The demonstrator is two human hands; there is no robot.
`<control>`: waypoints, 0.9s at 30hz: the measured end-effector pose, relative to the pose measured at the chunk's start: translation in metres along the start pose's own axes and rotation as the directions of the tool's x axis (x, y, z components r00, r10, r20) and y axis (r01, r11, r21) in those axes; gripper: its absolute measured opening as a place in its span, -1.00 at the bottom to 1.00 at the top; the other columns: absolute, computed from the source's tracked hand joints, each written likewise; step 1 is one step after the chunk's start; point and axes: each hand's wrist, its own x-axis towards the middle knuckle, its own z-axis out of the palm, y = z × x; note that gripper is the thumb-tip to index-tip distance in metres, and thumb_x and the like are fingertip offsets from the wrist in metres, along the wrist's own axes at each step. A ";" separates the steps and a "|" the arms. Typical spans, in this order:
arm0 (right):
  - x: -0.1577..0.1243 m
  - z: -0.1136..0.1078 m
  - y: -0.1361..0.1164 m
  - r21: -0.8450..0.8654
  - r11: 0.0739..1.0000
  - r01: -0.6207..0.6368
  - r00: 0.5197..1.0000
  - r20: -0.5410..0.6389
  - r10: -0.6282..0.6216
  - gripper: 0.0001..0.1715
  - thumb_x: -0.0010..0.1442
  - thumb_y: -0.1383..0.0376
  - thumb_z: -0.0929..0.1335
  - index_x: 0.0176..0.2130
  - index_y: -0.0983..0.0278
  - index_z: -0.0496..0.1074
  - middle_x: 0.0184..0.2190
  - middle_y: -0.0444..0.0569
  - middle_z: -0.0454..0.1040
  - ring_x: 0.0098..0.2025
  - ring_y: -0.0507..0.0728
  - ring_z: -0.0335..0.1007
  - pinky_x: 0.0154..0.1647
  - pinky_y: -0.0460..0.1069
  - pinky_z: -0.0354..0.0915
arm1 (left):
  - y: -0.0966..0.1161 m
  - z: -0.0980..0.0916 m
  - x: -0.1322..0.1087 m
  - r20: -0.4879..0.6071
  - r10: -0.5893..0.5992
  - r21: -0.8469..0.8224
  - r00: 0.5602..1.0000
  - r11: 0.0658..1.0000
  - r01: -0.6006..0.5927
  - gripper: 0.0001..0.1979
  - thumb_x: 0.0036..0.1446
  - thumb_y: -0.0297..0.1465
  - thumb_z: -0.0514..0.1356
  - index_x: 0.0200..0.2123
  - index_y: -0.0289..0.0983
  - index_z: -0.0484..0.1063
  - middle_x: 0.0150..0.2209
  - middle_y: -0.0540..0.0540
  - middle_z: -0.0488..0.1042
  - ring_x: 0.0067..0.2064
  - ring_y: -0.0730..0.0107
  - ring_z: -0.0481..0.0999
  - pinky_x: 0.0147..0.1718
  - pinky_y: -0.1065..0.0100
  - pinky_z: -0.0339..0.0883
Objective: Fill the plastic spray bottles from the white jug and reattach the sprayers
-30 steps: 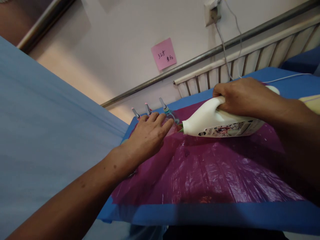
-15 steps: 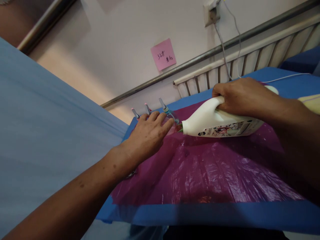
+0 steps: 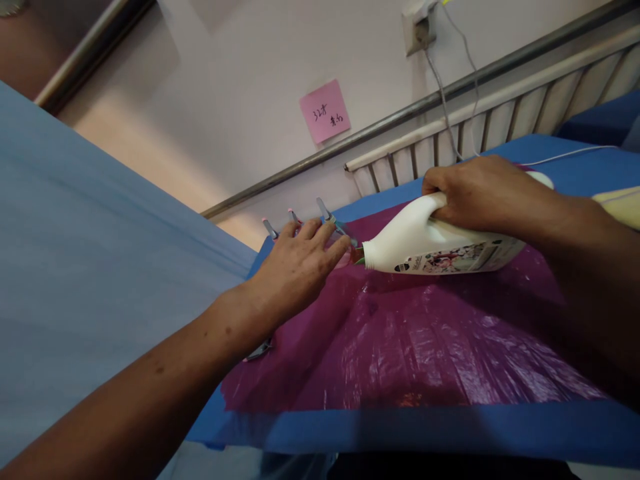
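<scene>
My right hand [image 3: 475,193] is closed round the handle of a white plastic jug [image 3: 400,240] with a flowery label. The jug lies tipped on its side, its uncapped mouth pointing left. My left hand [image 3: 305,260] reaches in from the left, palm down, fingers curved over a pinkish see-through container [image 3: 343,256] just left of that mouth. Most of this container is hidden by the hand. A small green and reddish piece [image 3: 359,256] shows between container and jug mouth. Whether liquid flows cannot be made out.
Shiny purple plastic film [image 3: 400,347] covers much of a blue table [image 3: 400,430]. Several slim grey pieces [image 3: 270,228] stand behind my left hand. A pale blue curtain [image 3: 100,267] hangs at left. On the wall are a pink note [image 3: 325,111], a socket [image 3: 419,30] and a radiator [image 3: 450,143].
Both hands and the jug keep nearly the same place and tilt. The whole view has shifted very slightly.
</scene>
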 end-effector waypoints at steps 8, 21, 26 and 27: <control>-0.002 -0.004 -0.002 -0.014 1.000 0.007 1.000 -0.008 -0.007 -0.63 0.27 0.22 0.39 0.05 0.11 0.63 -0.25 0.12 0.68 -0.26 0.33 0.51 -0.27 0.14 0.15 | -0.003 -0.009 0.006 -0.039 0.057 -0.002 0.998 0.998 -0.057 -0.55 0.48 -0.52 0.10 0.33 -0.08 0.42 0.28 -0.26 0.50 0.30 -0.13 0.42 0.25 -0.10 0.24; -0.002 0.000 0.005 0.022 0.999 -0.026 0.997 -0.069 0.027 -0.67 0.26 0.23 0.43 0.01 0.17 0.65 -0.32 0.04 0.61 -0.32 0.21 0.40 -0.26 0.07 0.13 | -0.010 -0.021 0.022 -0.161 0.181 0.030 0.970 0.984 -0.178 -0.60 0.45 -0.55 0.17 0.24 -0.11 0.51 0.23 -0.24 0.54 0.28 -0.08 0.46 0.38 -0.16 0.17; 0.000 0.001 0.009 0.039 0.999 -0.024 0.995 -0.092 0.028 -0.66 0.26 0.23 0.44 0.02 0.16 0.66 -0.33 0.01 0.59 -0.32 0.20 0.39 -0.26 0.07 0.10 | -0.010 -0.031 0.030 -0.129 0.214 0.099 0.968 0.974 -0.202 -0.59 0.41 -0.59 0.17 0.21 -0.14 0.53 0.21 -0.22 0.55 0.30 -0.08 0.46 0.44 -0.19 0.15; 0.000 0.001 0.010 0.041 0.999 -0.027 0.995 -0.092 0.031 -0.67 0.26 0.22 0.44 0.01 0.16 0.66 -0.33 0.01 0.59 -0.32 0.20 0.40 -0.27 0.08 0.09 | -0.009 -0.034 0.031 -0.129 0.213 0.089 0.968 0.975 -0.202 -0.58 0.40 -0.60 0.18 0.22 -0.14 0.54 0.22 -0.22 0.55 0.30 -0.08 0.46 0.45 -0.19 0.13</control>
